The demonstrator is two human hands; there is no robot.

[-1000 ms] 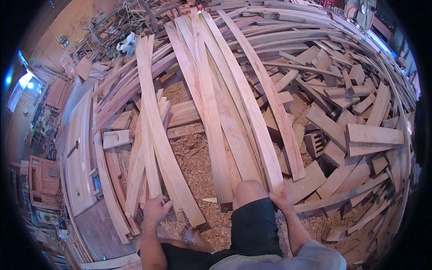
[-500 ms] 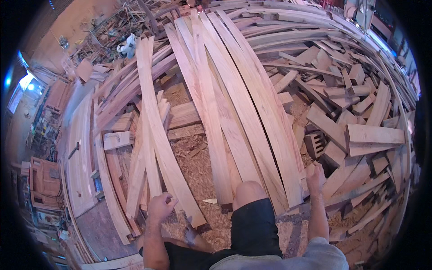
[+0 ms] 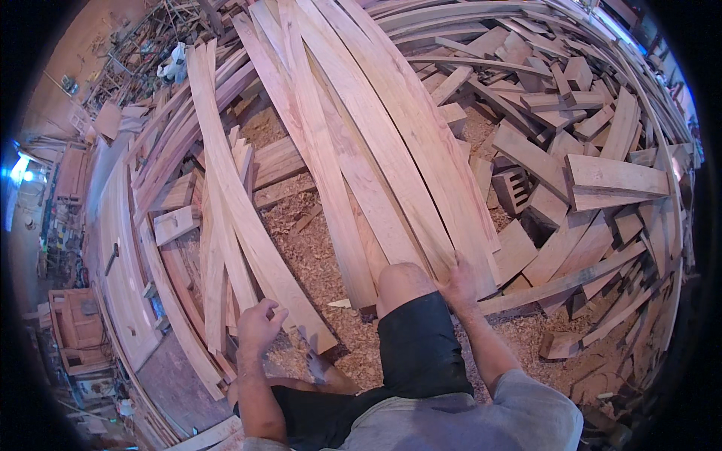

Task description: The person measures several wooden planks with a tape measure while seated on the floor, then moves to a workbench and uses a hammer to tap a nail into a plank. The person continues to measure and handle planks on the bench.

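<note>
Several long, pale planks lie side by side before me. My right hand (image 3: 460, 286) is at the near end of the rightmost wide plank (image 3: 429, 143), beside my knee. Its fingers are bent over the plank's left edge, by the dark gap to the neighbouring plank (image 3: 376, 143); the fingertips are partly hidden. My left hand (image 3: 260, 323) is held curled near the lower end of a crossing plank (image 3: 278, 289), apart from the right hand. Whatever its closed fingers may contain is hidden.
Wood offcuts (image 3: 560, 169) are heaped at the right, with a slotted block (image 3: 512, 190) among them. Shavings (image 3: 301, 218) cover the floor between planks. At the left, a hammer (image 3: 112, 258) rests on a pale panel (image 3: 124, 278). A framed wooden piece (image 3: 75, 328) stands farther left.
My right hand has moved left, from the outer right edge of the rightmost plank to its left edge near the gap. My left hand stays curled. The whole view has shifted.
</note>
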